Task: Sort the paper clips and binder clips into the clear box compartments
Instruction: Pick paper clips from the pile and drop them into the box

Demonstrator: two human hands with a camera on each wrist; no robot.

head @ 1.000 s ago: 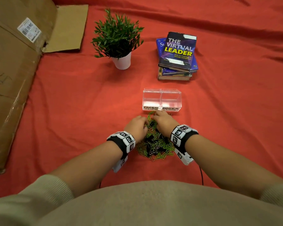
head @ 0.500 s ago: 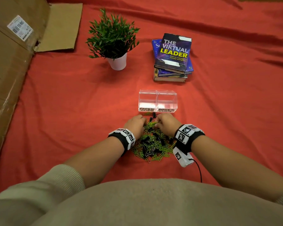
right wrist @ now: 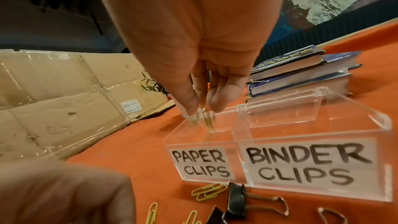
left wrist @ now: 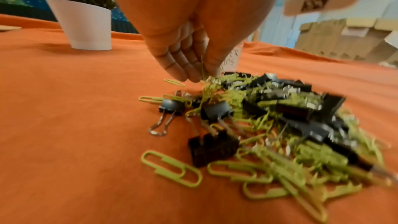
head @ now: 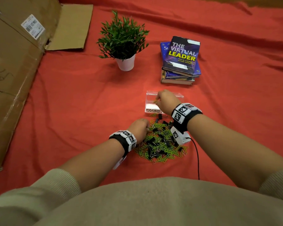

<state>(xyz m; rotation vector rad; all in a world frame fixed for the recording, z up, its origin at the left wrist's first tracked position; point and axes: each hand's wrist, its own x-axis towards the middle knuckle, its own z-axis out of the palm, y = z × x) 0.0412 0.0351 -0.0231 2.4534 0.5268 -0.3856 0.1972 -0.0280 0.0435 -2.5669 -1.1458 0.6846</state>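
Right hand (right wrist: pixel 204 77) over box (right wrist: pixel 312 142), left compartment, pinched paper clip (right wrist: pixel 207 120), long axis vertical, pointing down. Left hand (left wrist: pixel 189 48) near box, pinched clip (left wrist: pixel 203 69) at pile (head: pixel 160 142).

Red cloth (head: pixel 72 98) covering whole surface, lying in loose folds toward far edge. Potted plant (head: pixel 123 41) standing upright in white pot (head: pixel 126 62), far centre. Stack of books (head: pixel 180 62) sitting right of plant, well apart, "THE VIRTUAL LEADER" lying on top, slightly askew. Flattened cardboard (head: pixel 11 70) lying along left edge, white shipping label (head: pixel 33 26) showing on it.
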